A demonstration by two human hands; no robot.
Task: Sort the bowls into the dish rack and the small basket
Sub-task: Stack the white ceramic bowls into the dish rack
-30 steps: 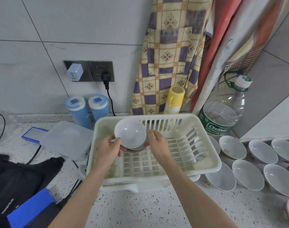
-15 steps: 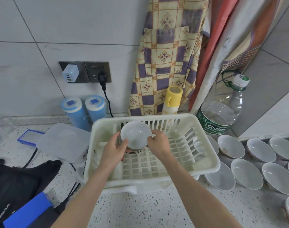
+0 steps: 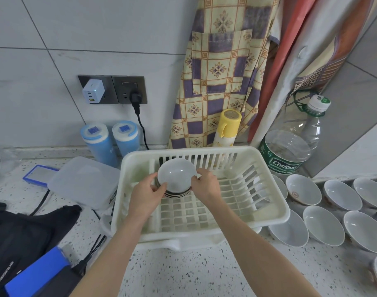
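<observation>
A cream plastic dish rack (image 3: 275, 202) stands on the speckled counter in the middle of the view. Inside it, near its back left, I hold a small stack of white bowls with dark rims (image 3: 175, 175), tilted toward me. My left hand (image 3: 147, 192) grips the stack's left edge. My right hand (image 3: 204, 185) pinches its right edge. Several more white bowls (image 3: 322, 225) lie on the counter to the right of the rack.
A clear lidded box (image 3: 84, 181) and two blue canisters (image 3: 110, 141) sit left of the rack. Behind it stand a yellow spray can (image 3: 228, 127) and a big water bottle (image 3: 290, 146). A black bag (image 3: 22, 236) and cables lie front left.
Both hands carried the stack of bowls a little lower and deeper into the rack, toward its back wall. The camera view tipped up slightly.
</observation>
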